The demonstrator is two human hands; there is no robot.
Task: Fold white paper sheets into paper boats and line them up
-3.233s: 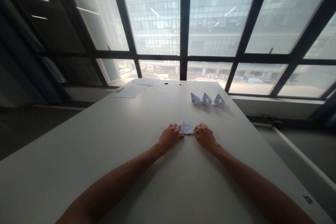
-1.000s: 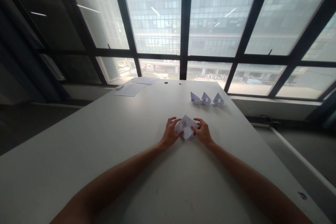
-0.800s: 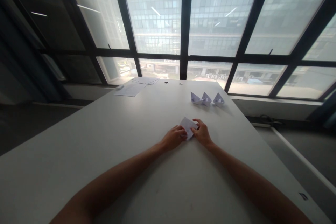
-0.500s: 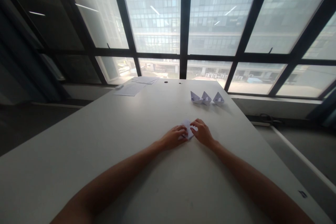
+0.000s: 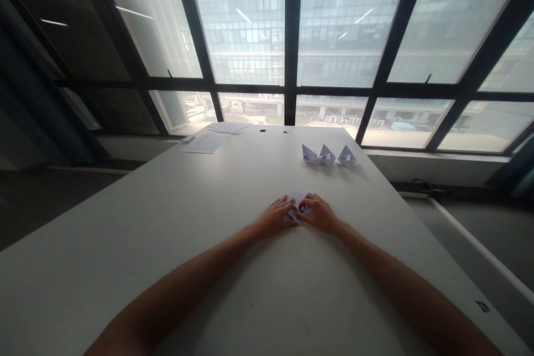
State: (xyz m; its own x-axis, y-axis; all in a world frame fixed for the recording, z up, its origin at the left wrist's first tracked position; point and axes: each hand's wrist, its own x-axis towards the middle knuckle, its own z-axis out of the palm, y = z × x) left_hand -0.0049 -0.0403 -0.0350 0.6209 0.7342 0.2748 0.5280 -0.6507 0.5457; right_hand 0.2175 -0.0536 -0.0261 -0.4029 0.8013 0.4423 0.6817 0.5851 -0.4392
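Observation:
A small piece of folded white paper (image 5: 296, 197) lies on the white table, partly covered by both hands. My left hand (image 5: 276, 217) holds its left side, with fingers over the top and thumb at the near edge. On the right side, my right hand (image 5: 320, 213) grips the paper between curled fingers and thumb. The fingertips of both hands nearly meet, so the paper's exact folds are hidden. Beyond my hands stand three folded paper boats: one at left (image 5: 311, 156), one in the middle (image 5: 327, 156) and one at right (image 5: 346, 156).
Flat sheets of white paper (image 5: 204, 143) lie at the table's far left, with a small white item (image 5: 188, 139) beside them. The table (image 5: 200, 194) reaches toward large dark-framed windows. A dark mark (image 5: 482, 306) shows near its right edge.
My right hand has come down and slightly left onto the paper, its fingers now closer to the left hand's. The left fingers have shifted slightly on the paper. The boats stay put.

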